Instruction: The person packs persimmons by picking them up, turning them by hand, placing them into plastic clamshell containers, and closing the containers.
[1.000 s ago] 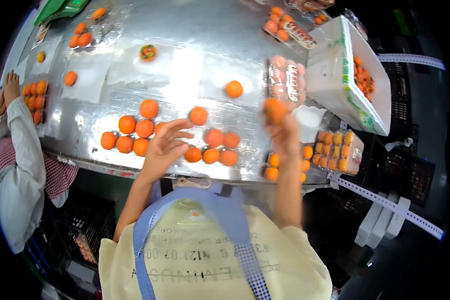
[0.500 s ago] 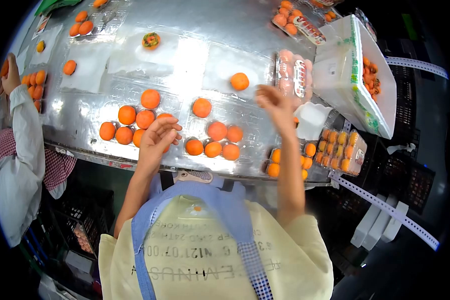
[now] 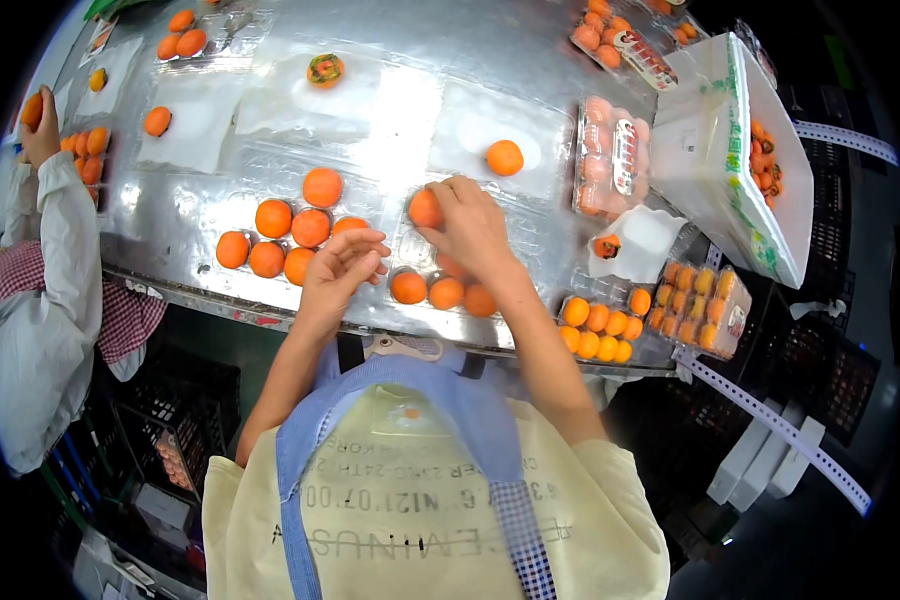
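My right hand [image 3: 470, 228] is closed around a persimmon [image 3: 425, 208] at the upper left of a clear plastic tray [image 3: 410, 250]. Below that hand, more orange persimmons [image 3: 446, 293] sit in a row in the same tray, one partly hidden by my wrist. My left hand [image 3: 342, 275] hovers by the right edge of a second clear tray with several persimmons [image 3: 310, 228]. Its fingers are loosely curved and apart, with nothing seen in them. One persimmon [image 3: 351, 229] there is partly covered by my left fingers.
Single persimmons [image 3: 504, 157] lie on white sheets along the metal table [image 3: 390, 20]. At right stand a labelled pack [image 3: 610, 160], a white foam box [image 3: 695, 150] and small trays of fruit [image 3: 600, 330]. A co-worker's hand [image 3: 40, 135] holds a fruit at far left.
My right hand has moved left and down, from beside the labelled pack to the persimmon in the tray, and closed on it. My left hand has stayed nearly in place over the tray.
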{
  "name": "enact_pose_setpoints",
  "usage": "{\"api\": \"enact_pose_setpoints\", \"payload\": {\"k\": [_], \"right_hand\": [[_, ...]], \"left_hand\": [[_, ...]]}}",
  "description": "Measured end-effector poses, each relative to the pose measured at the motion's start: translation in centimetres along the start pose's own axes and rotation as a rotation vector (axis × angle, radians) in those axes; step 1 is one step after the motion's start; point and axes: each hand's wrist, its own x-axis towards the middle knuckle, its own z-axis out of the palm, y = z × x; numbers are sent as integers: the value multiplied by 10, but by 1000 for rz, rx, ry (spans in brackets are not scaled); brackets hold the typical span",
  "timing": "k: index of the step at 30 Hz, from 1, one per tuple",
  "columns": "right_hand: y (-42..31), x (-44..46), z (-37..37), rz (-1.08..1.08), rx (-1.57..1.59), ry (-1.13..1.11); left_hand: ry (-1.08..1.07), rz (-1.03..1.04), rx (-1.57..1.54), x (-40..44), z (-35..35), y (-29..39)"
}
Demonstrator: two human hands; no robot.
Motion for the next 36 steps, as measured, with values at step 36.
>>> {"api": "enact_pose_setpoints", "payload": {"k": [36], "right_hand": [[-42, -40, -46, 135, 1457, 52]], "left_hand": [[-142, 309, -91, -9, 45, 28]]}}
